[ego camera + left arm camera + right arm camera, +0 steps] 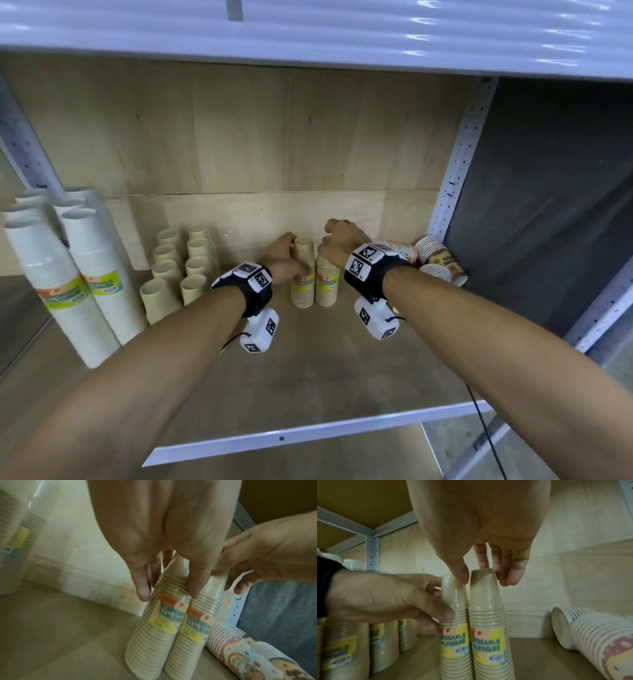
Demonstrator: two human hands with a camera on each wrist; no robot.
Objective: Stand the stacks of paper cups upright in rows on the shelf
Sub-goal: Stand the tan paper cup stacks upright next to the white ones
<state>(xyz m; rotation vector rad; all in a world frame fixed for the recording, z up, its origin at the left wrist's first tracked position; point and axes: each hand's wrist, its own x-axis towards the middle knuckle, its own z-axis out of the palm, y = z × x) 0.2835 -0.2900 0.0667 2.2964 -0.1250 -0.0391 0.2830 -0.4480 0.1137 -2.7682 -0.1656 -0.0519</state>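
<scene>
Two beige paper cup stacks stand upright side by side, bottoms up, in the middle of the wooden shelf (342, 370). My left hand (294, 255) grips the left stack (302, 284) near its upper part, thumb in front and fingers behind. In the right wrist view that hand (385, 599) wraps the left stack (453, 649). My right hand (329, 240) pinches the top of the right stack (327, 286), thumb between the two stacks and fingers on the far side. From the left wrist, the labelled stacks (154, 635) touch each other.
Two rows of beige stacks (178, 270) stand upright to the left, and tall white stacks (78, 274) lean beyond them. Patterned cup stacks (442, 260) lie on their sides at the right, by the metal post (455, 164). The shelf's front rail (308, 435) runs below my arms.
</scene>
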